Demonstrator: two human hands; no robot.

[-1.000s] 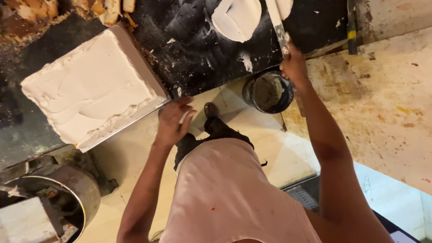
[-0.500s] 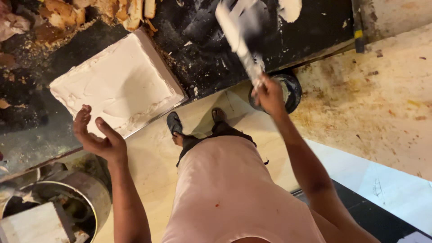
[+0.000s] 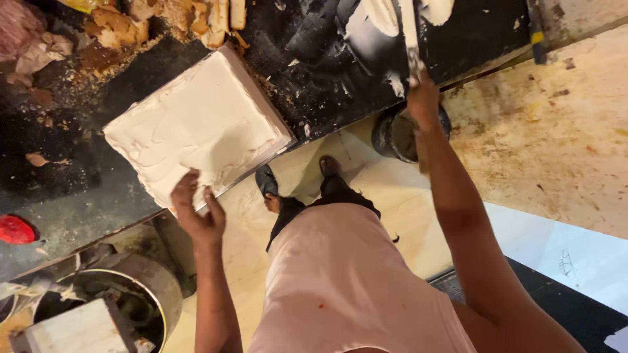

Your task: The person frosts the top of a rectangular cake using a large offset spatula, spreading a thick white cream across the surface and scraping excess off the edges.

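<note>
Plaster-white paste covers the top of a square slab [image 3: 196,134] lying on the dark worktop [image 3: 85,196], tilted so one corner points toward the person's feet. Beyond the slab, at the far edge of the worktop, sit crumbled brown and tan scraps [image 3: 163,19]. To the slab's near left, at the picture's edge, is a small round red thing [image 3: 14,230]; no label or sign can be read anywhere. Right of the slab, a white smear of paste [image 3: 376,26] spreads over the dark worktop.

The left hand [image 3: 199,209] is at the slab's near edge, fingers loosely spread and curled upward, the fingertips touching or just short of the rim; it holds nothing. The right hand [image 3: 424,98] is well to the right of the slab, closed around the handle of a flat-bladed trowel [image 3: 411,39] whose pale blade reaches up into the white smear. Just below that hand, on the floor, stands a dark round bucket [image 3: 396,134]. Below the slab, near the person's left arm, is a metal drum [image 3: 104,301] with a pale block inside.

Against half a second before, the left hand has come in from open air to the slab's edge, and the trowel, then raised and blurred, now lies along the smear.
</note>
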